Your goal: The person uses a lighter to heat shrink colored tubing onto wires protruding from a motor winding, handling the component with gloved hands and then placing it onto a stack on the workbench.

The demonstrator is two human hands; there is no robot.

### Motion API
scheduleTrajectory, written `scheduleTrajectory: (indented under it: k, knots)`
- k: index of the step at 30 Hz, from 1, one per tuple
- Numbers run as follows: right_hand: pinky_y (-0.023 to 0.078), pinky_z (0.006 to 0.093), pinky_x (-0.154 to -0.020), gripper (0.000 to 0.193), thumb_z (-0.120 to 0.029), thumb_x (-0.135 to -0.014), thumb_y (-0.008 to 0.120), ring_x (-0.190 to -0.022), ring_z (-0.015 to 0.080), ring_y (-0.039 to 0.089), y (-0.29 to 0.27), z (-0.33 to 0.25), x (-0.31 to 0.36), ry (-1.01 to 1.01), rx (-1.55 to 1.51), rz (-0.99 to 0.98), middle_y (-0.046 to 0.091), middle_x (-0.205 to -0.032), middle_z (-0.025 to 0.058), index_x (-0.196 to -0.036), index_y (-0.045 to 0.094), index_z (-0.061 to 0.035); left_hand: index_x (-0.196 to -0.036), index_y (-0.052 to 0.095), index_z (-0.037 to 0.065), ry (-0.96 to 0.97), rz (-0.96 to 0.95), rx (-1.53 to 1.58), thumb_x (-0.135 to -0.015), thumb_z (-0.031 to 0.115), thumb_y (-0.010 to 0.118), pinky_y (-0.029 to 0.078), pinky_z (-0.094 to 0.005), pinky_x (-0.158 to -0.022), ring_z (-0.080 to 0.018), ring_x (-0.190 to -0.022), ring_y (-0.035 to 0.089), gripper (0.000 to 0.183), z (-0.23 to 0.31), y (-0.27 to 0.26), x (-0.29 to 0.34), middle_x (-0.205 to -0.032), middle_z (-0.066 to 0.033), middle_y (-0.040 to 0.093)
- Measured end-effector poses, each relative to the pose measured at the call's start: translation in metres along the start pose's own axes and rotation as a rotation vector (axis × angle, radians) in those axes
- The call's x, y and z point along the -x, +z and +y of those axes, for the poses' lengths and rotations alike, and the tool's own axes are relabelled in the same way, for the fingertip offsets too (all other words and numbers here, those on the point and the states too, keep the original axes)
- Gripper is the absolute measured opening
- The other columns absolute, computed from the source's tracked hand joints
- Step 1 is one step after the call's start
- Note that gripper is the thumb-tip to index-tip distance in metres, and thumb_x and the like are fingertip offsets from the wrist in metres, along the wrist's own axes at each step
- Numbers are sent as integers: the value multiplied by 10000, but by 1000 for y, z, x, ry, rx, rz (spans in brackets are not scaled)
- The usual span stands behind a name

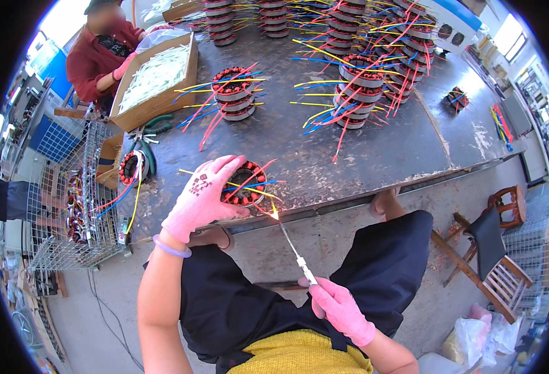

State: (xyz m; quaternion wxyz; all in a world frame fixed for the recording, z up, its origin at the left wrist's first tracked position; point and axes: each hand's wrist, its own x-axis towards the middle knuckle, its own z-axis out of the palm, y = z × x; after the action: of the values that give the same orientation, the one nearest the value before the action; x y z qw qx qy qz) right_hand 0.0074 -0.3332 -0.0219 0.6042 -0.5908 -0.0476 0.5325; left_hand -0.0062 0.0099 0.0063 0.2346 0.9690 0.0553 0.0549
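Pink gloves cover both my hands. My left hand [201,193] is wrapped round the side of a motor stator [242,199] at the table's front edge, a ring with red coils and red, yellow and blue wires. In my right hand [342,308], above my lap, is a long-necked lighter [304,268] with a white handle. Its thin metal neck points up toward the stator, and a small flame [274,213] burns at the tip, close to the wire ends on the stator's right side. My palm hides the stator's left part.
Stator stacks [236,103] with protruding wires stand on the dark table [287,140]. Left lie pliers [150,138] and another stator [125,169], beside a wire basket [50,246]. A co-worker [94,62] reaches to a cardboard box [188,78]. A wooden chair [489,249] stands right.
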Motion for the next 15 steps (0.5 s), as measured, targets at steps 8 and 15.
scheduleTrajectory:
  k: [8, 15]
  knots:
    - [345, 226, -551, 377, -254, -1045, 518, -602, 54, 432, 1, 0, 0, 15, 22, 2, 464, -689, -46, -1310, 589, 3, -1441, 479, 59, 46, 10, 1, -594, 286, 905, 393, -439, -1103, -372, -1302, 488, 975, -5, 2, -3, -1411, -171, 510]
    - [376, 241, -565, 384, -265, -1045, 503, -603, 63, 443, 1, 2, -1, -12, 32, -12, 472, -691, -29, -1307, 592, 1, -1439, 477, 47, 26, -14, -13, -600, 278, 901, 392, -436, -1102, -366, -1304, 486, 968, -2, 0, -3, -1414, -166, 510]
